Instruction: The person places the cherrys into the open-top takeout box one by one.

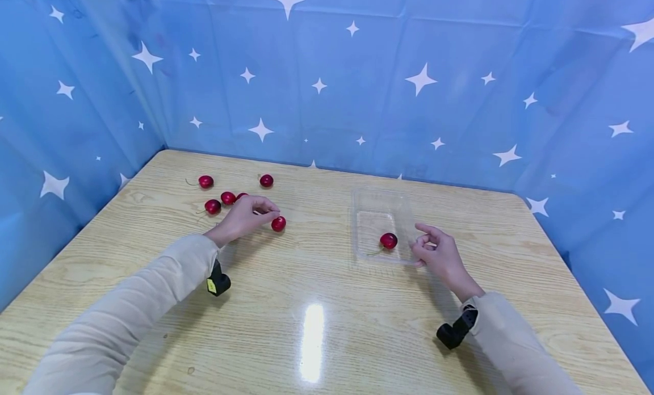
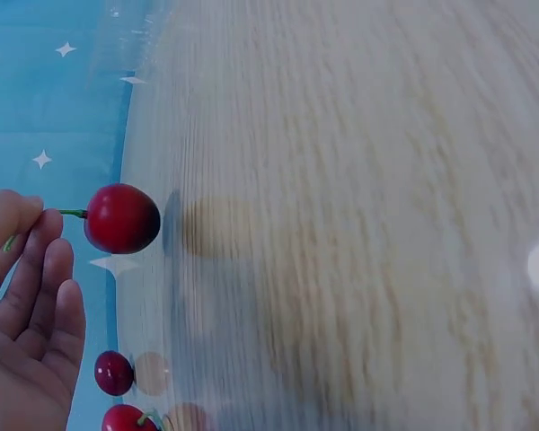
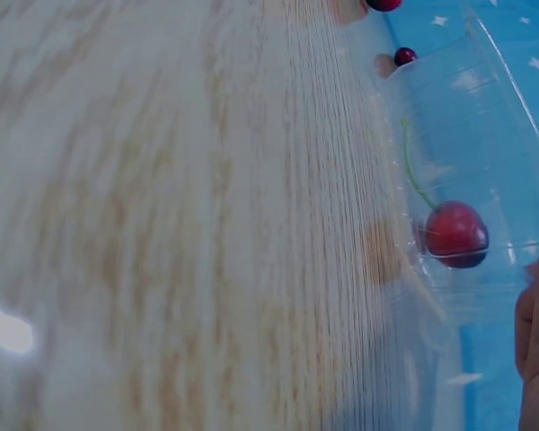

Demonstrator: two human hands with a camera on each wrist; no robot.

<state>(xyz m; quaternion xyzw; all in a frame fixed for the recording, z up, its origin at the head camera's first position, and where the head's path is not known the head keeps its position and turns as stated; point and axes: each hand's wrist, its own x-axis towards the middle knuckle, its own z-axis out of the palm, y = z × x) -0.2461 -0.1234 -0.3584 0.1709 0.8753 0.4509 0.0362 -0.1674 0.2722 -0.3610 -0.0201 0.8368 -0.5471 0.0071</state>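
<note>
My left hand (image 1: 249, 216) pinches the green stem of a red cherry (image 2: 122, 219) between thumb and index finger. The fruit hangs past the fingertips, close over the tabletop, and the other fingers are loosely bent. On the right, a clear plastic box (image 1: 357, 236) lies open on the table with one stemmed cherry (image 1: 388, 240) inside. My right hand (image 1: 442, 260) holds the box by its right rim near the front corner, thumb and fingers curled at the edge. In the right wrist view, only part of this hand shows beside the box wall.
Several loose cherries lie at the table's back left, among them one cherry (image 1: 206, 181) with a long stem and another (image 1: 266, 180) farther right. The wooden table (image 1: 255, 327) ends at a blue star-patterned curtain (image 1: 357, 100) behind and on both sides.
</note>
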